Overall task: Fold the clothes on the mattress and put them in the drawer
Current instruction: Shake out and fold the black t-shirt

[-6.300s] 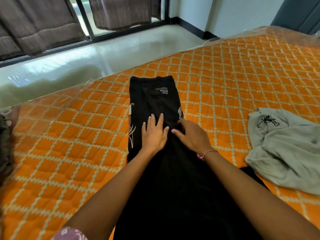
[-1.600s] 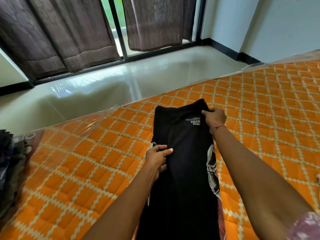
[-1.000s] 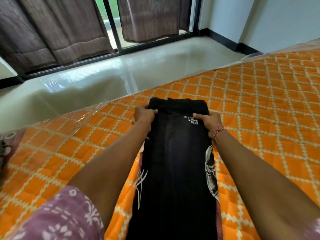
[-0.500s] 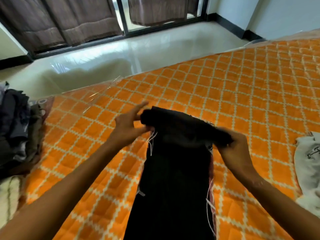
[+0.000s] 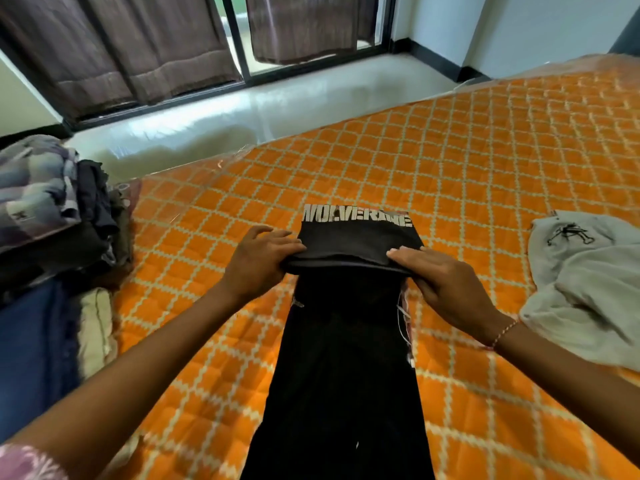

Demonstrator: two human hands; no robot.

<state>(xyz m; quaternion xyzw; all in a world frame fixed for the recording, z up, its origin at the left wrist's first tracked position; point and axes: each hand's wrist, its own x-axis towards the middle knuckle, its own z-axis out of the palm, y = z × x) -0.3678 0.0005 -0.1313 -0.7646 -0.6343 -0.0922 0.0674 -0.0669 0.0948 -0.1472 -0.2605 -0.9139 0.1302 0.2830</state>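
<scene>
A long black garment (image 5: pixel 343 368) lies in a narrow strip down the middle of the orange quilted mattress (image 5: pixel 485 161). Its far end is folded back toward me, showing white block lettering along the fold. My left hand (image 5: pixel 258 259) pinches the left corner of that folded end. My right hand (image 5: pixel 440 282), with a thin bracelet on the wrist, grips the right corner. A crumpled light grey garment (image 5: pixel 585 282) with a black drawstring lies to the right. The drawer is not in view.
A pile of dark and patterned clothes (image 5: pixel 52 220) sits at the mattress's left edge, with blue fabric (image 5: pixel 31 344) below it. Clear plastic wraps the mattress's far edge. Beyond are a glossy pale floor (image 5: pixel 277 105), brown curtains (image 5: pixel 138 43) and a glass door.
Both hands took the garment's far end and folded it back toward me, exposing the white lettering. My view swung left, bringing the clothes pile into sight.
</scene>
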